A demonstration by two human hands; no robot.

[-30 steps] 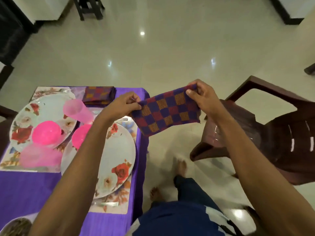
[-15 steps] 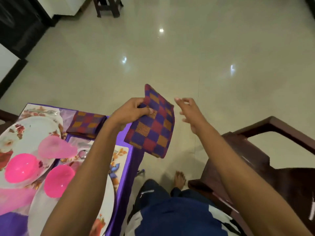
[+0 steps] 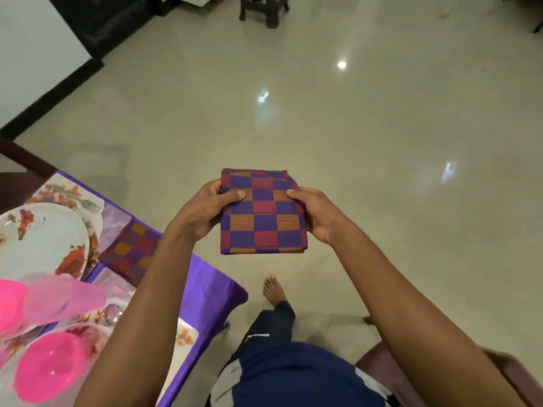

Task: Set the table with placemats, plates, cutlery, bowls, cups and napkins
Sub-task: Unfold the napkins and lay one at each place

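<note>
A checked napkin (image 3: 263,218) in purple, red and orange, folded into a square, is held in the air over the floor. My left hand (image 3: 202,211) grips its left edge, thumb on top. My right hand (image 3: 316,214) grips its right edge the same way. A second folded checked napkin (image 3: 132,248) lies on the purple tablecloth (image 3: 211,289) near the table corner. Floral plates (image 3: 41,236) sit on floral placemats, with a pink bowl (image 3: 50,368) and a pink cup (image 3: 64,298) lying on its side. A fork (image 3: 79,201) rests beside the far plate.
The table's corner juts out at the lower left, just beside my legs and bare foot (image 3: 274,289). A brown chair (image 3: 499,377) is at the lower right. A dark stool (image 3: 263,8) stands far off on the shiny tiled floor.
The napkin was stretched long between both hands, then hung from my left hand alone. Now it is folded square and held by both hands. My view has swung right, away from the table.
</note>
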